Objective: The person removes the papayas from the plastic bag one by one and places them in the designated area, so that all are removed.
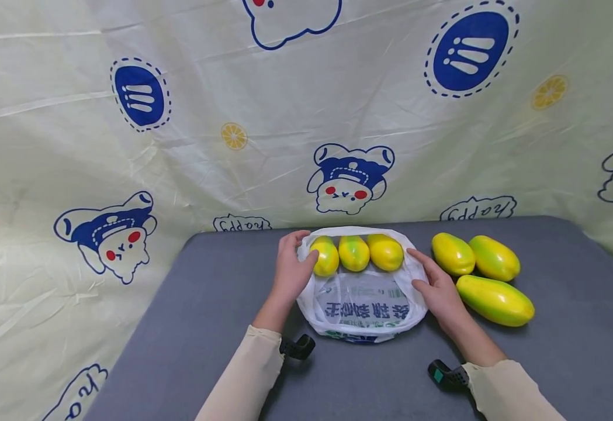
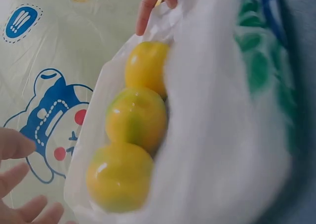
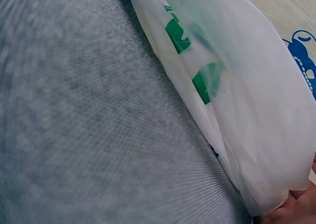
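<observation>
Lies mouth-up as a white bag (image 1: 364, 286), longest crosswise. Holds three fruits (image 1: 354, 253) at far side. Meets right hand (image 1: 439, 289) at right rim, cannot tell if gripped; flanked by left hand (image 1: 291, 268), spread wide. Has loose fruits (image 1: 495, 301) rightward, nearer right hand.

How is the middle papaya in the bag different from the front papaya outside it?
The middle papaya sits inside the plastic bag; the front papaya lies on the table. The middle papaya shows its rounded end, so it looks short, while the front papaya shows its long side. Both are shiny, yellow and green.
</observation>
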A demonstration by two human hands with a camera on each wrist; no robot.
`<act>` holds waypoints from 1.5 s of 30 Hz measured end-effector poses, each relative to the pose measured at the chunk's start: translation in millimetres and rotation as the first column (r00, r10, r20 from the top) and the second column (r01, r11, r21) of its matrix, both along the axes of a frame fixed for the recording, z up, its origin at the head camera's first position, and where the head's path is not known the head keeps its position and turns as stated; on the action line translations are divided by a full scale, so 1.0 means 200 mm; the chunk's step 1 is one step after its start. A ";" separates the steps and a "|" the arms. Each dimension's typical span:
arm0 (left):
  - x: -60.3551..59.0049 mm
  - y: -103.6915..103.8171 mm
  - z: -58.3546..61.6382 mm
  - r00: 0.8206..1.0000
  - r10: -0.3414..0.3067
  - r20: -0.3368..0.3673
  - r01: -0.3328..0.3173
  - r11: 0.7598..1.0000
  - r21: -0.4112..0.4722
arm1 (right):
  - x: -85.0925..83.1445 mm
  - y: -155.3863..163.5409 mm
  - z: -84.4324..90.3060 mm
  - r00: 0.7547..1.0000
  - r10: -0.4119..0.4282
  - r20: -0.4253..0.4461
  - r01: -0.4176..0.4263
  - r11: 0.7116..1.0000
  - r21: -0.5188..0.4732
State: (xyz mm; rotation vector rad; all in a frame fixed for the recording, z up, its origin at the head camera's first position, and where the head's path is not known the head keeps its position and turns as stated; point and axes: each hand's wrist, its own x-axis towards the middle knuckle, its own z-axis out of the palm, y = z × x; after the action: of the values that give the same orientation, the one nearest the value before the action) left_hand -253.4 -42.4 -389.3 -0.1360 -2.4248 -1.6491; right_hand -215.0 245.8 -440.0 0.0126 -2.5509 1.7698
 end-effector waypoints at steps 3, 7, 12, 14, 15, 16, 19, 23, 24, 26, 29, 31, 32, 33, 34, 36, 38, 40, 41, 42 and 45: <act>-0.02 0.04 0.00 0.999 -0.032 0.036 0.033 0.999 -0.025 | 0.00 0.00 0.00 1.000 0.000 -0.002 0.000 1.000 -0.007; -0.03 0.07 -0.03 0.998 -0.027 0.050 0.029 0.998 -0.053 | 0.01 -0.01 0.00 1.000 0.012 0.003 -0.012 1.000 -0.012; -0.02 0.08 -0.09 1.000 -0.005 0.020 0.007 0.994 -0.107 | 0.01 -0.02 0.00 1.000 0.021 0.006 -0.021 1.000 -0.021; -0.03 0.09 -0.10 1.000 -0.004 0.007 0.005 0.993 -0.116 | 0.01 -0.02 0.01 1.000 0.018 -0.001 -0.018 1.000 -0.025; -0.03 0.09 -0.11 1.000 -0.001 0.005 0.002 0.993 -0.121 | 0.01 -0.02 0.01 1.000 0.017 -0.003 -0.017 1.000 -0.026; -0.03 0.09 -0.11 1.000 0.000 0.004 0.000 0.992 -0.124 | 0.01 -0.02 0.01 1.000 0.018 -0.005 -0.018 1.000 -0.026; -0.04 0.11 -0.12 1.000 0.004 0.002 -0.004 0.991 -0.130 | 0.01 -0.01 0.02 1.000 0.025 -0.012 -0.025 0.999 -0.023; -0.05 0.12 -0.15 1.000 -0.008 -0.014 0.006 0.986 -0.167 | 0.00 0.01 0.02 0.999 0.032 -0.021 -0.032 0.999 -0.025; -0.06 0.12 -0.16 1.000 -0.014 -0.022 0.009 0.984 -0.180 | 0.00 0.01 0.02 0.999 0.033 -0.021 -0.034 0.999 -0.025; -0.06 0.12 -0.17 0.999 -0.022 -0.031 0.015 0.979 -0.205 | 0.00 0.01 0.01 0.999 0.038 -0.021 -0.039 0.999 -0.025; -0.06 0.12 -0.18 0.998 -0.041 -0.045 0.031 0.976 -0.214 | 0.00 0.01 0.01 0.999 0.043 -0.010 -0.044 0.999 -0.027; -0.07 0.12 -0.19 0.998 -0.053 -0.045 0.043 0.976 -0.211 | 0.00 0.01 0.00 0.999 0.044 -0.005 -0.044 0.999 -0.028; -0.07 0.11 -0.20 0.997 -0.059 -0.050 0.048 0.977 -0.208 | 0.00 0.01 0.00 0.999 0.044 -0.001 -0.044 0.999 -0.029; -0.07 0.11 -0.20 0.997 -0.063 -0.051 0.051 0.977 -0.207 | 0.01 0.01 0.00 0.999 0.044 0.001 -0.044 0.999 -0.028; -0.07 0.11 -0.20 0.997 -0.065 -0.049 0.053 0.977 -0.204 | 0.00 0.01 0.00 0.999 0.045 0.002 -0.045 0.999 -0.026; -0.07 0.11 -0.20 0.997 -0.063 -0.050 0.052 0.979 -0.196 | 0.00 0.01 0.01 0.999 0.046 0.003 -0.045 0.999 -0.021; -0.08 0.11 -0.20 0.997 -0.061 -0.053 0.050 0.980 -0.195 | 0.00 0.01 0.01 0.999 0.044 0.004 -0.044 0.999 -0.013; -0.08 0.11 -0.20 0.997 -0.061 -0.054 0.049 0.979 -0.197 | 0.00 0.01 0.01 0.999 0.041 0.005 -0.041 0.999 -0.007; -0.08 0.11 -0.20 0.997 -0.060 -0.055 0.047 0.978 -0.203 | 0.00 0.01 0.01 0.999 0.039 0.004 -0.039 0.999 -0.006; -0.08 0.11 -0.20 0.997 -0.058 -0.059 0.044 0.976 -0.212 | 0.00 0.01 0.01 0.999 0.038 0.003 -0.038 0.999 -0.004; -0.07 0.12 -0.20 0.997 -0.046 -0.064 0.029 0.970 -0.241 | 0.00 0.01 0.01 0.999 0.037 0.002 -0.037 0.999 -0.008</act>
State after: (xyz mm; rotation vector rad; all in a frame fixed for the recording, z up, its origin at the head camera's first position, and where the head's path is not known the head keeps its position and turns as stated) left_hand -267.4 -18.2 -428.6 -0.2732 -2.5740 -1.3349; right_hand -214.4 247.1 -437.9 0.0586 -2.5616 1.7928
